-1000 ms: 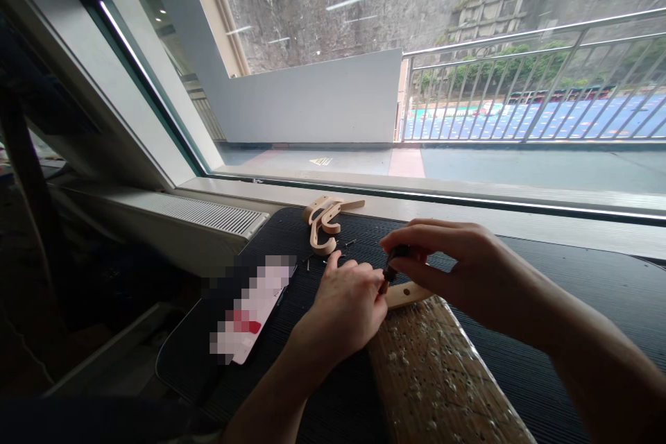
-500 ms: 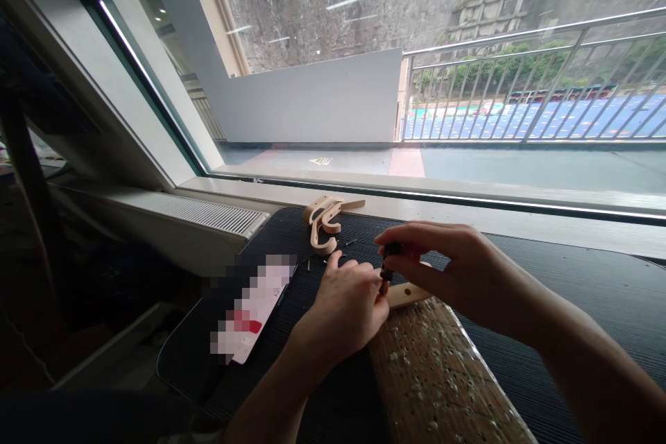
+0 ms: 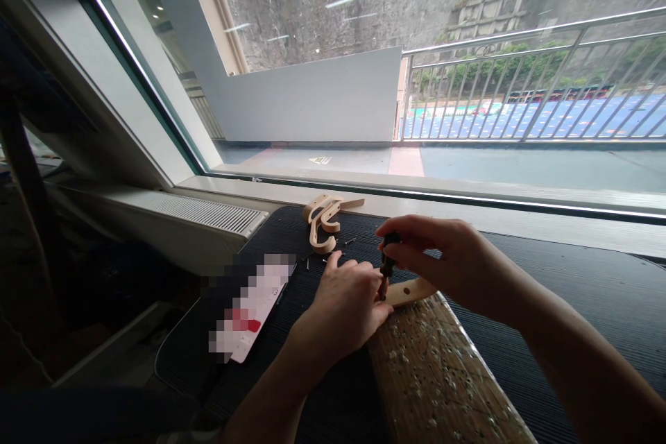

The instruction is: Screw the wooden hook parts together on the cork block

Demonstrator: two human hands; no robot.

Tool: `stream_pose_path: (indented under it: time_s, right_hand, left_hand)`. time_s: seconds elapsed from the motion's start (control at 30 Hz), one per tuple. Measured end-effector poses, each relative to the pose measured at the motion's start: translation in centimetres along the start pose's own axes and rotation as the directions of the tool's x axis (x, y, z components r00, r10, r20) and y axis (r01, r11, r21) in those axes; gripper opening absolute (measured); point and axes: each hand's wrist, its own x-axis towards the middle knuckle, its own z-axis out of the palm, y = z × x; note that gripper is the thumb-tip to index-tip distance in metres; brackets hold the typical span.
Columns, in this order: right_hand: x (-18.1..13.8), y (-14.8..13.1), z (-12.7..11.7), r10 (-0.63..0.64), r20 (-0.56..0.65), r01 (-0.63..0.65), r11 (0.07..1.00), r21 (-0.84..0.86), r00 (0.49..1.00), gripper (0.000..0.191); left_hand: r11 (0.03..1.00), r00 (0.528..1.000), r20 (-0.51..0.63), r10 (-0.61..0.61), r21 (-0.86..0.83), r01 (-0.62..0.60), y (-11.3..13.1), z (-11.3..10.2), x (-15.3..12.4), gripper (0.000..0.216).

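My right hand (image 3: 442, 253) is closed around the dark handle of a screwdriver (image 3: 388, 254), which stands roughly upright with its tip pointing down. Under it lies a pale wooden hook (image 3: 407, 291) with a drilled hole, resting on the far end of a scarred, pitted wooden board (image 3: 442, 374). My left hand (image 3: 349, 305) grips the left end of this hook, its fingers close to the screwdriver's lower end. The screwdriver tip and whatever it touches are hidden by the left fingers.
More wooden hooks (image 3: 323, 222) lie together at the back of the black table (image 3: 520, 270). Several screws (image 3: 349, 242) are scattered just in front of them. A phone (image 3: 260, 312) lies at the left. Behind the table run a sill and a large window, with a radiator (image 3: 208, 211) at left.
The fingers of my right hand have shifted on the screwdriver handle, and more of the handle shows now. My left thumb has stretched out slightly along the wooden hook.
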Motion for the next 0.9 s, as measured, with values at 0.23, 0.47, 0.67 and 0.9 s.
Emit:
stream_pose_path:
  time_s: [0.23, 0.47, 0.67, 0.9]
  right_hand:
    - [0.0, 0.3, 0.0, 0.033, 0.002, -0.033, 0.998, 0.057, 0.999, 0.022]
    - [-0.4, 0.0, -0.4, -0.032, 0.017, 0.033, 0.998, -0.046, 0.999, 0.019]
    - [-0.9, -1.5, 0.2, -0.149, 0.009, 0.147, 0.957, -0.251, 0.989, 0.017]
    - [-1.0, -1.6, -0.2, -0.211, 0.050, 0.216, 0.951, -0.222, 0.976, 0.023]
  left_hand:
    - [1.000, 1.000, 0.016, -0.011, 0.002, 0.011, 0.1, -0.1, 0.1, 0.008]
    - [1.000, 0.999, 0.032, -0.013, 0.011, 0.013, 0.1, 0.0, 0.1, 0.011]
    - [1.000, 1.000, 0.009, 0.005, 0.027, -0.005, 0.0, 0.3, 0.0, 0.017]
    - [1.000, 0.999, 0.032, -0.001, 0.020, 0.001, 0.3, -0.1, -0.1, 0.015]
